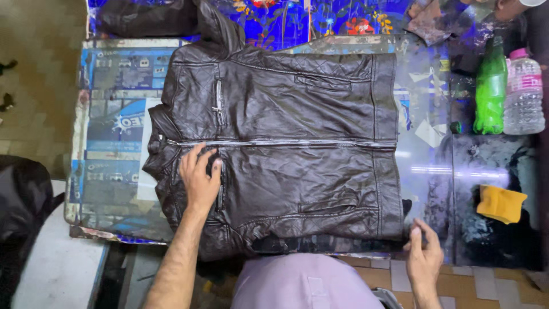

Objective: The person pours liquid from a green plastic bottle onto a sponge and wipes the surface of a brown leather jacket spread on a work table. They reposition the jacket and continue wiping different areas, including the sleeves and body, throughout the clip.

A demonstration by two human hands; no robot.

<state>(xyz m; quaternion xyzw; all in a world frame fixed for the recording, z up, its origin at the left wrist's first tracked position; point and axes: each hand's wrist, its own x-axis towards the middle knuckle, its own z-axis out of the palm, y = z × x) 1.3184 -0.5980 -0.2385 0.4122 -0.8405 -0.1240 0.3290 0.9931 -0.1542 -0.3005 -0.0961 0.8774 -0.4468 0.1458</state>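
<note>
The left hand (pixel 199 176) lies open and flat on the dark brown leather jacket (pixel 286 154) spread across the table (pixel 108 171), while the right hand (pixel 424 257) pinches the jacket's near right hem. At the far right stand a green bottle (pixel 490 91) and a clear, pink-capped plastic bottle (pixel 524 94); a yellow cloth (pixel 501 203) lies nearer.

One head-worn camera looks steeply down, fairly near, apparently straight over the table (pixel 423 143).
</note>
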